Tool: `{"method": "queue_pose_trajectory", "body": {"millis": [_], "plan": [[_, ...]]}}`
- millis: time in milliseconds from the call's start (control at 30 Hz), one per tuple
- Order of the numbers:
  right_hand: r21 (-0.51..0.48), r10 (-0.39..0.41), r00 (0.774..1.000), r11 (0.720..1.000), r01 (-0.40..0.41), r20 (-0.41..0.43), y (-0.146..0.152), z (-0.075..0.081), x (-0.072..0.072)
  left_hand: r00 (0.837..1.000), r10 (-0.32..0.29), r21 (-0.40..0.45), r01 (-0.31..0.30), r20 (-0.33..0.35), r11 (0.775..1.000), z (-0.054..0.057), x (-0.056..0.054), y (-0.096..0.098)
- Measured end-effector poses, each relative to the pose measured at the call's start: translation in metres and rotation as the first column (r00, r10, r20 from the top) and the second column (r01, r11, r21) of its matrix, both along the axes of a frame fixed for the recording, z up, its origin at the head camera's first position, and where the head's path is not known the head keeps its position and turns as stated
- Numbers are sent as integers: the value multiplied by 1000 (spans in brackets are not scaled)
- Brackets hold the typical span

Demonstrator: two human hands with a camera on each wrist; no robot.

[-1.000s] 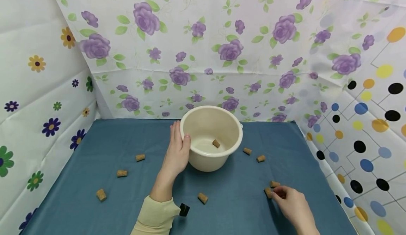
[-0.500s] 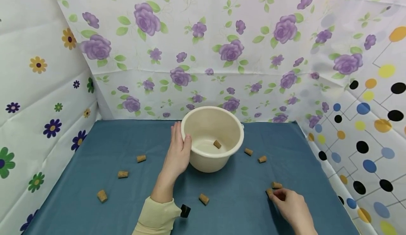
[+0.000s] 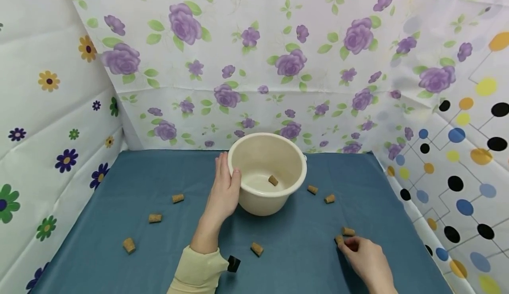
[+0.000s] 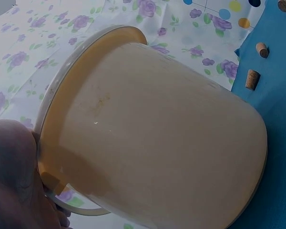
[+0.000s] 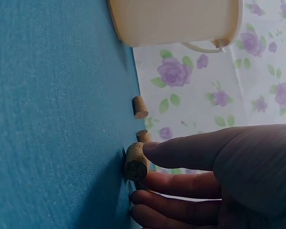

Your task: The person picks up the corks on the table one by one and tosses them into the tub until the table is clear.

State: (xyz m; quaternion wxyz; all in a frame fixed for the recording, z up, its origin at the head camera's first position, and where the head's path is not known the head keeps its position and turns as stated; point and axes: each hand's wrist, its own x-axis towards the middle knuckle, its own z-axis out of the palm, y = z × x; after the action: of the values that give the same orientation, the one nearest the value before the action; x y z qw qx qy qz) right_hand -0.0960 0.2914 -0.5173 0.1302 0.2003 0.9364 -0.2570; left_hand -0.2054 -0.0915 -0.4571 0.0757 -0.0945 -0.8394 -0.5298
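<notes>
Cork (image 5: pixel 135 163) right of the bucket (image 3: pixel 263 203) we pinch with our right hand (image 3: pixel 367 259); our left hand (image 3: pixel 222 195) rests straight fingers against the bucket. Only the head view shows another cork (image 3: pixel 273 180) inside.

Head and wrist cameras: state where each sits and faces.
Head: on the head, facing forward and down at the bucket; left hand and right hand show.
Left wrist: on that wrist, facing the bucket's side; left hand partly shows.
Right wrist: on that wrist, facing the pinched cork; right hand shows.
Wrist views share the bucket.
</notes>
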Motion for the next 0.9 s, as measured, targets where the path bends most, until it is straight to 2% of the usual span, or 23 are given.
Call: {"method": "queue_pose_trajectory", "body": {"millis": [333, 900], "plan": [[12, -6, 1000, 1000, 6, 16, 0, -2, 0, 1000, -4, 2, 4, -1, 1000, 3, -1, 1], [25, 6, 998, 1000, -7, 62, -2, -3, -3, 1000, 0, -4, 0, 14, 1000, 0, 1, 0]]}}
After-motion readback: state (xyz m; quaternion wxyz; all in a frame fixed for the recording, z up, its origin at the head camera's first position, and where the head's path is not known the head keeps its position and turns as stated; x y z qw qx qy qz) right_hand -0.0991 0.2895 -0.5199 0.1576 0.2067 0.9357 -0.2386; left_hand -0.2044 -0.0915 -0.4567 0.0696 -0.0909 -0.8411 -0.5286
